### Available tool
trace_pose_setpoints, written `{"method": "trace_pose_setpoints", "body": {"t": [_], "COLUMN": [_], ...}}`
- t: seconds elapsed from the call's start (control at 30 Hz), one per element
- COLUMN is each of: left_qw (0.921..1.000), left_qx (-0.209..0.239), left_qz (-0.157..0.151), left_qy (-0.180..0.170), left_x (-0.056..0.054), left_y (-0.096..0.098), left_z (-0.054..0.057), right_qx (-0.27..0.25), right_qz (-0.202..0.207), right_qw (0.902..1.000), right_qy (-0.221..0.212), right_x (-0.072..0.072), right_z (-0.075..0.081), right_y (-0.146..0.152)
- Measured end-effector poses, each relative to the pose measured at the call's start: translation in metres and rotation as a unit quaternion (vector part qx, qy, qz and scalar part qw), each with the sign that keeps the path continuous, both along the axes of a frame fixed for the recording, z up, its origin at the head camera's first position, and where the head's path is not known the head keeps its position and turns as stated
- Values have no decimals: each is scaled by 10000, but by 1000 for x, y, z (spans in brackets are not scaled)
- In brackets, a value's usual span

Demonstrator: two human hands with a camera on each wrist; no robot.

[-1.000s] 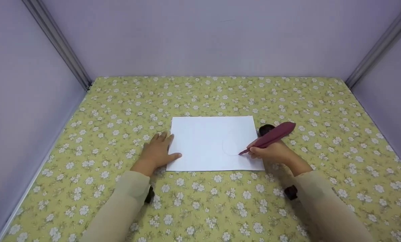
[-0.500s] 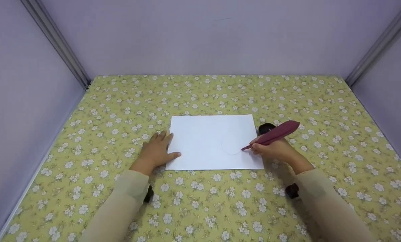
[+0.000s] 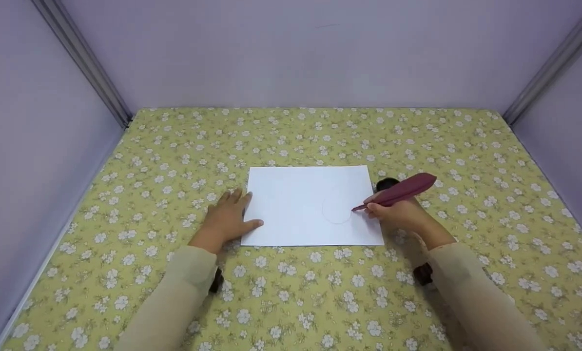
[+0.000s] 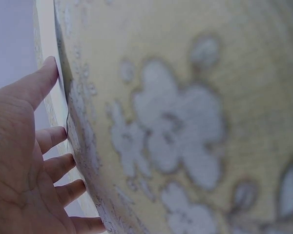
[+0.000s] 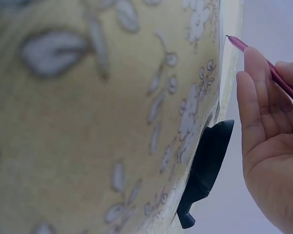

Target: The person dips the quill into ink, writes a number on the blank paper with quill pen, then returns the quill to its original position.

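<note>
A sheet of white paper [image 3: 291,204] lies on the cloth in the head view, with a faint curved line on its right half. My right hand [image 3: 402,214] pinches a dark red quill pen [image 3: 408,189] between thumb and fingers. The pen's tip meets the paper at the right end of that line; in the right wrist view the pen [image 5: 283,84] slants down to the paper's edge. My left hand [image 3: 226,220] rests with spread fingers at the paper's left edge, its thumb on the sheet. In the left wrist view the left hand's fingertips touch down along that edge.
A black object [image 3: 386,184] stands just beyond the right hand, partly hidden by it; the right wrist view shows this black piece [image 5: 205,163] as angular. Yellow flowered cloth [image 3: 291,302] covers the table. Pale walls [image 3: 291,63] enclose the back and sides.
The quill pen's tip has moved up and slightly right on the paper, lengthening the faint curve. My right hand has shifted up with it; the left hand has stayed in place.
</note>
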State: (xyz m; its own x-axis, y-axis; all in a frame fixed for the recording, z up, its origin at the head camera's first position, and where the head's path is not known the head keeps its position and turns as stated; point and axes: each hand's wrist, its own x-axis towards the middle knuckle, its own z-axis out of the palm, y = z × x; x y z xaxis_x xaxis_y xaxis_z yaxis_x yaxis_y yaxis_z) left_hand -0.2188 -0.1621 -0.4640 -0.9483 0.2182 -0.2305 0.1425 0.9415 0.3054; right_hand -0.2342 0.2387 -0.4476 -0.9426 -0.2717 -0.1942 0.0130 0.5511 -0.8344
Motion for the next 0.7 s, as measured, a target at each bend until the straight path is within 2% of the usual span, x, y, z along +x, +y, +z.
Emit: {"method": "trace_pose_setpoints", "body": {"t": [0.47, 0.7], "left_qw": [10000, 10000], "left_qx": [41, 21], "left_qz": [45, -48], "left_qy": [-18, 76], "left_x": [0, 1], "left_y": [0, 1], "left_z": [0, 0], "right_qx": [194, -90], "right_qz": [-180, -291], "right_qw": [9996, 9994], "right_qy": [-61, -180], "right_x": [-7, -10], "right_z": [-2, -1], "right_y": [-4, -8]}}
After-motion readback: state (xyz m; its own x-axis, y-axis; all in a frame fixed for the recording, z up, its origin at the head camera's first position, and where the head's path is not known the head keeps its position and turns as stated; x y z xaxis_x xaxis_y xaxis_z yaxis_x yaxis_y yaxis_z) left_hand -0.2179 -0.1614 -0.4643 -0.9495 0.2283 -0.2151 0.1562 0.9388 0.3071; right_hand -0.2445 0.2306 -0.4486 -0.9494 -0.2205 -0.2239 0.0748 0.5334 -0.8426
